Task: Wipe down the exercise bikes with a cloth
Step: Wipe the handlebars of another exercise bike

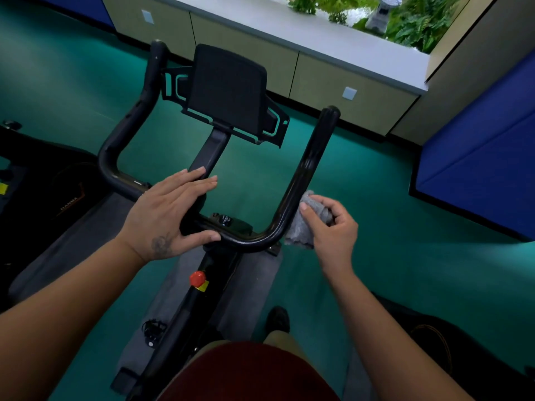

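A black exercise bike stands below me, its U-shaped handlebar [307, 166] running from the left horn round to the right horn, with a black console screen [228, 88] above the middle. My left hand [170, 212] rests flat on the handlebar's cross section, fingers spread and thumb under the bar. My right hand [333, 224] grips a bunched grey cloth [301, 227] pressed against the outer side of the right bend of the bar. A red knob [197, 278] sits on the frame lower down.
A second black bike [43, 180] stands at the left and another dark machine [434, 337] at the lower right. Grey mats [246, 290] lie on the green floor under the bikes. Beige cabinets [318, 82] and a blue padded wall [477, 157] border the space ahead and to the right.
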The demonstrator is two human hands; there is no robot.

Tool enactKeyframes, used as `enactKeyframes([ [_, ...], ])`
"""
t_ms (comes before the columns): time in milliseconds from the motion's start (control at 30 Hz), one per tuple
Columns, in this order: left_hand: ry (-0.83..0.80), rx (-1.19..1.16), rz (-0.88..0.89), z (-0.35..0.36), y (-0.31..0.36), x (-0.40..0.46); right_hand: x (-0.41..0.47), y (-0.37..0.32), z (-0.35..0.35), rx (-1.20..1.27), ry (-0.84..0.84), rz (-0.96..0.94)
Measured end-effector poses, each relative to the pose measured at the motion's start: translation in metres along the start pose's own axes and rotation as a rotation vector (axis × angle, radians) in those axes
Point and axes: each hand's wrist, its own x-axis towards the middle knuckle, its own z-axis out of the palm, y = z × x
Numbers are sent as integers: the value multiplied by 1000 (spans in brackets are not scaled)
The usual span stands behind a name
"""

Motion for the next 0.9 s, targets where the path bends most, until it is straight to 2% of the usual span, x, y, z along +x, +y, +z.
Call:
enactKeyframes([
  [200,20,-16,2,2,-2,-1,-18,1,-6,-6,-29,22],
  [400,38,-16,-18,2,-1,-2,-1,-3,1,-5,31,7],
  [667,64,-31,-16,2,-2,-4,-66,14,2,-22,19,76],
  [900,67,-40,14,3,-3,-4,-53,1,7,-11,110,64],
])
